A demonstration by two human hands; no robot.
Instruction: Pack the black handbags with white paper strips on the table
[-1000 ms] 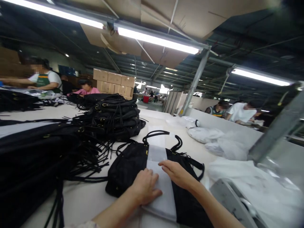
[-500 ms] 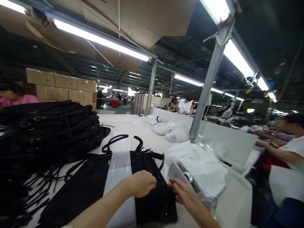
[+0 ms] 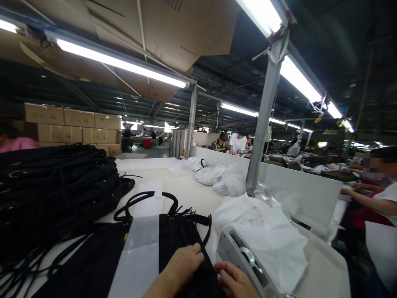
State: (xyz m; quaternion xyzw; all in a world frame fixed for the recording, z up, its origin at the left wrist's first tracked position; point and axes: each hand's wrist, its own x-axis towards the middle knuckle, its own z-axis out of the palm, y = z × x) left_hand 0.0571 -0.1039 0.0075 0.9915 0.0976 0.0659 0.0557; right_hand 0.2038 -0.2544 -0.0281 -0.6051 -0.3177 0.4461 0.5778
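Observation:
A black handbag [image 3: 173, 236] lies flat on the table, its looped handles [image 3: 169, 198] pointing away from me. A strip of white paper [image 3: 139, 248] is wrapped across its middle. My left hand [image 3: 184, 265] rests over the bag's right part, fingers curled together; what they hold, if anything, is hidden. At the bag's right edge is my right hand [image 3: 234, 281], with its fingertips bent in towards the thumb. I cannot make out anything between them. Just beyond that hand stands a grey tape dispenser [image 3: 228, 250] with a roll in it.
A tall pile of black bags [image 3: 58, 186] fills the left side. White sheets [image 3: 263, 231] lie behind the dispenser, with clear plastic bags [image 3: 229, 180] farther back. A metal post [image 3: 263, 120] and a low white partition [image 3: 297, 182] border the table; a co-worker [image 3: 381, 198] is at right.
The view has tilted up and shifted, so the bag and table sit lower in the picture. Both hands have stayed near the bag's right side, the right one now closer to its edge.

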